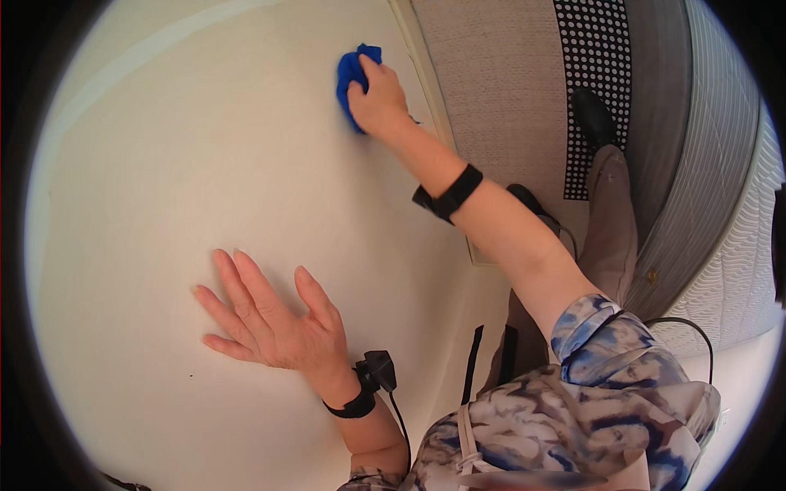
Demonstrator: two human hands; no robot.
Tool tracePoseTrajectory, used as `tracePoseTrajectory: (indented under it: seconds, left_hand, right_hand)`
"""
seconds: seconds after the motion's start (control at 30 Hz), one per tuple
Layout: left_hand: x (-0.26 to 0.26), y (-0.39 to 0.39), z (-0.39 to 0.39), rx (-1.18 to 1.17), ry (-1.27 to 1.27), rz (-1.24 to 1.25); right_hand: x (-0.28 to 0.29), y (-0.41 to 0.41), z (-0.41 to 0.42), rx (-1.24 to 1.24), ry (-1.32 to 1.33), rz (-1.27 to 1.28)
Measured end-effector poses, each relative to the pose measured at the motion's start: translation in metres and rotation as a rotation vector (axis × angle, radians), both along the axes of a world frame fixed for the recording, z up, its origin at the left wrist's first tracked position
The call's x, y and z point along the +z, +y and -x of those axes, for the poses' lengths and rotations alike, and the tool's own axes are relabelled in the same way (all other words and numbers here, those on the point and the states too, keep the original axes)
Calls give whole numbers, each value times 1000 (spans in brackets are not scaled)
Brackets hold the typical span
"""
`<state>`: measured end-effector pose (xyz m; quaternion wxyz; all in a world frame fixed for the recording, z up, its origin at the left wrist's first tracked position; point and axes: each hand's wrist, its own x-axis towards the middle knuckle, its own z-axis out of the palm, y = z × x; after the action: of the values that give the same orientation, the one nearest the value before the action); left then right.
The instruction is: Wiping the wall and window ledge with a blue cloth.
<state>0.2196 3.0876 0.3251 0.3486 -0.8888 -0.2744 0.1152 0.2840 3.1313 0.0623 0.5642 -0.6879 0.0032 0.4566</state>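
Note:
My right hand (379, 98) is closed on a bunched blue cloth (347, 86) and presses it against a cream wall (258, 153), close to a pale trim strip. Lower on the same wall, my left hand (276, 319) lies with its fingers spread and holds nothing. A black strap with a small black device (376, 372) and a cable is around my left wrist. Another black strap (457, 193) circles my right forearm.
A baseboard (430, 73) runs along the wall's foot beside beige carpet (491, 80). A black mat strip with pale dots (595, 43) lies on it, under one dark shoe (593, 116). At the right stands a mattress (724, 245) with a quilted side.

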Motion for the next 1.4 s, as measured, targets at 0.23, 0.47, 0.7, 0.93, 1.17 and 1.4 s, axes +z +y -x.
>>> tracePoseTrajectory:
  seconds: [0.23, 0.47, 0.7, 0.93, 1.17, 1.4]
  left_hand:
    - [0, 10, 10, -25, -14, -33]
    - [1, 14, 26, -35, -47, -76]
    - [3, 20, 24, -48, -46, -77]
    - [-25, 22, 32, -50, -30, -86]
    - [-54, 22, 55, -49, -113, 42]
    - [-69, 25, 39, -92, -276, 396]
  right_hand:
    - [132, -109, 131, 33, -388, -387]
    - [86, -159, 202, 135, -14, -16]
    - [53, -219, 278, 396, 858, 460]
    - [83, -195, 267, 360, 1085, 532]
    - [118, -136, 173, 232, 652, 201]
    - [68, -95, 127, 130, 389, -86]
